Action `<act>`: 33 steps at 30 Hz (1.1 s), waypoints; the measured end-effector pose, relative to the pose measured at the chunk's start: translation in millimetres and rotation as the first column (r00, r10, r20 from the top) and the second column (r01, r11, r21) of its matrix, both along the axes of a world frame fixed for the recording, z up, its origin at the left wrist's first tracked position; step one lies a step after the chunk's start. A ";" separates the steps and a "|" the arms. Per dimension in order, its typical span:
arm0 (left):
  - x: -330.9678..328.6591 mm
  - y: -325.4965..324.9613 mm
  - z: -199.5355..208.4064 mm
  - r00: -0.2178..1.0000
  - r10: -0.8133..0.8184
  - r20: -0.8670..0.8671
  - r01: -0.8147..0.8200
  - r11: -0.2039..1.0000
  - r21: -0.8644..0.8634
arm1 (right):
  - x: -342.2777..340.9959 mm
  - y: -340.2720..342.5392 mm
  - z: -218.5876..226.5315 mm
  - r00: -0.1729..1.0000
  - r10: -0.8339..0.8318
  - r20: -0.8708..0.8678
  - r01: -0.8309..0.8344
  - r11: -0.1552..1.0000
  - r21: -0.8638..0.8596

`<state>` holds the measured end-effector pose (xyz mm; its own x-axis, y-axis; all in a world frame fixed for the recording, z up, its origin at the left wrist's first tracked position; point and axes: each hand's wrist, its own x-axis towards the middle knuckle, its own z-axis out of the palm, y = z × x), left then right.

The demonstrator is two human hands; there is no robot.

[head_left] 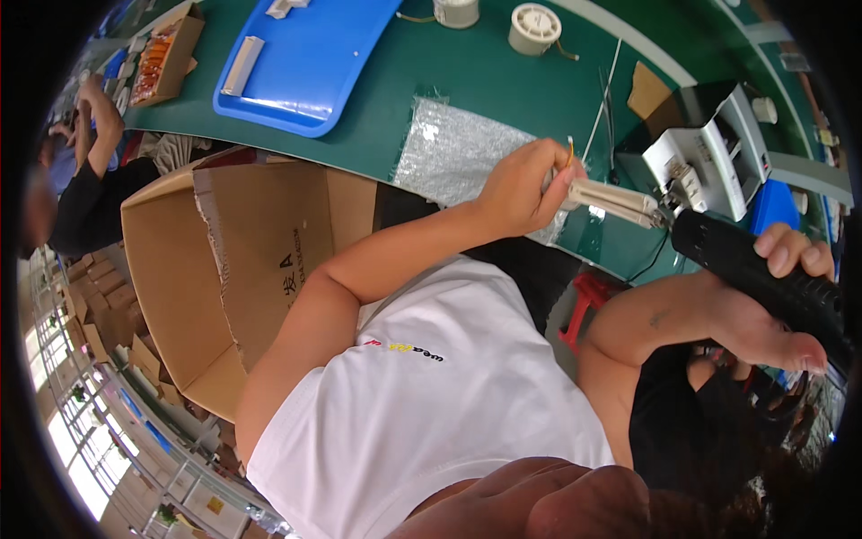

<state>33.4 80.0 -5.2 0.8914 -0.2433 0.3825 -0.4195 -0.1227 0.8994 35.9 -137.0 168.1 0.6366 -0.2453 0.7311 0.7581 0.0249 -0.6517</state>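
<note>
My left hand (519, 189) is closed around a long cream-coloured plastic part (613, 201) with a thin yellow wire sticking up from my fingers, held over the green bench (449, 72). My right hand (779, 296) grips the black handle of a power tool (759, 269). The tool's tip meets the far end of the cream part near a white box-shaped device (709, 157).
A sheet of bubble wrap (453, 148) lies on the bench under my left hand. A blue tray (305, 58) and two white spools (534, 27) lie farther back. An open cardboard box (224, 260) stands at my left. Another person (85, 180) works at far left.
</note>
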 end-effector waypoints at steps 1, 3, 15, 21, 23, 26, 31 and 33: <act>4.4 5.1 4.7 0.999 0.018 0.027 -0.018 1.000 0.012 | 4.1 -2.4 8.6 0.999 0.018 0.027 -0.018 1.000 0.012; 16.9 14.0 11.3 0.996 0.023 0.081 -0.036 0.987 0.157 | 0.0 -18.1 45.1 0.922 -0.129 0.364 -0.026 0.920 0.392; 329.9 29.1 45.7 0.778 0.551 -0.301 -0.588 0.808 -0.040 | -7.7 -9.0 10.0 0.955 -0.296 0.024 0.295 0.955 0.041; 332.6 110.2 28.5 0.765 0.592 0.253 -0.639 0.650 0.411 | -3.8 -4.3 -1.3 0.876 -0.467 0.120 0.467 0.884 0.028; 305.3 162.2 32.5 0.660 0.559 0.501 -0.744 0.395 0.539 | -9.4 -6.1 -1.6 0.789 -0.609 0.084 0.612 0.791 -0.016; 284.5 250.8 9.0 0.560 0.560 0.611 -0.719 -0.038 0.694 | -14.1 -18.2 -9.1 0.490 -0.856 0.162 0.870 0.491 -0.034; 257.3 293.1 -4.7 0.674 0.480 0.561 -0.622 -0.040 0.782 | -6.9 23.7 -19.7 0.456 -0.650 0.608 0.791 0.609 0.057; 232.1 284.6 23.4 0.707 0.460 0.537 -0.659 0.153 0.736 | -23.3 72.8 -33.5 0.817 -0.551 0.170 0.570 0.725 -0.387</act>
